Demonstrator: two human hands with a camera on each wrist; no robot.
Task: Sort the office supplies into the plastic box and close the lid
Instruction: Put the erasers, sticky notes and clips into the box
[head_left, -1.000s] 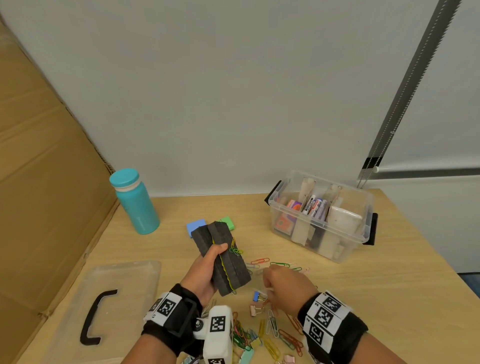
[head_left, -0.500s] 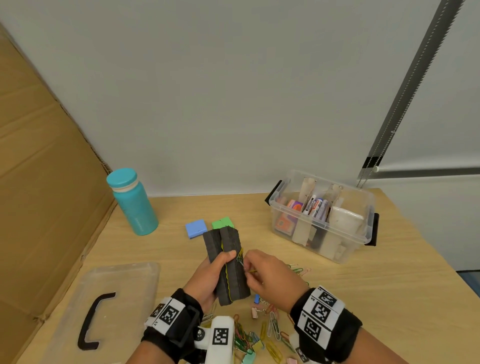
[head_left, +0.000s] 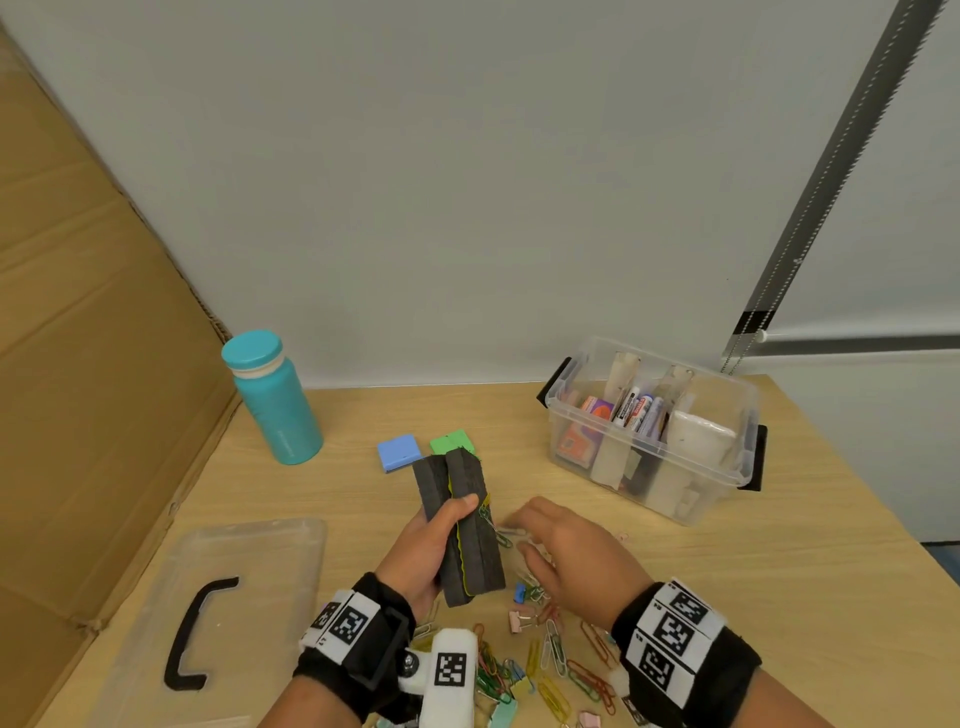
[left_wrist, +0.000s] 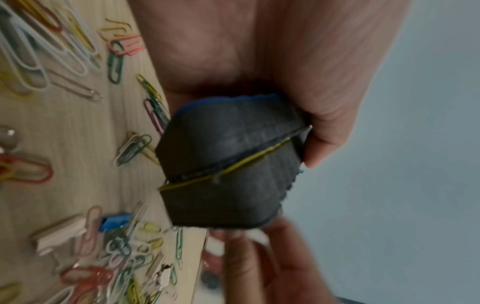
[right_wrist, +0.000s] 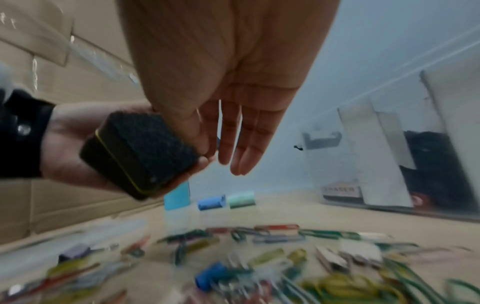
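Observation:
My left hand (head_left: 434, 538) grips a pair of black foam erasers (head_left: 470, 525) stacked face to face with a yellow strip between them, held above the table. A few green paper clips (head_left: 488, 519) cling to the stack's right side. In the left wrist view the erasers (left_wrist: 228, 164) sit between thumb and fingers. My right hand (head_left: 566, 545) hovers just right of the stack, fingers (right_wrist: 239, 144) straight and holding nothing. The clear plastic box (head_left: 719, 499) stands open at the back right, with supplies inside. Its lid (head_left: 260, 551) lies flat at the front left.
Several coloured paper clips and binder clips (head_left: 550, 654) are scattered near the front edge under my wrists. A blue block (head_left: 399, 452) and a green block (head_left: 451, 442) lie behind the erasers. A teal bottle (head_left: 275, 405) stands back left beside a cardboard wall (head_left: 93, 415).
My right hand had come up to pinch at the clips on the erasers' side; now it has drawn back to the right with fingers spread. The left hand keeps its hold.

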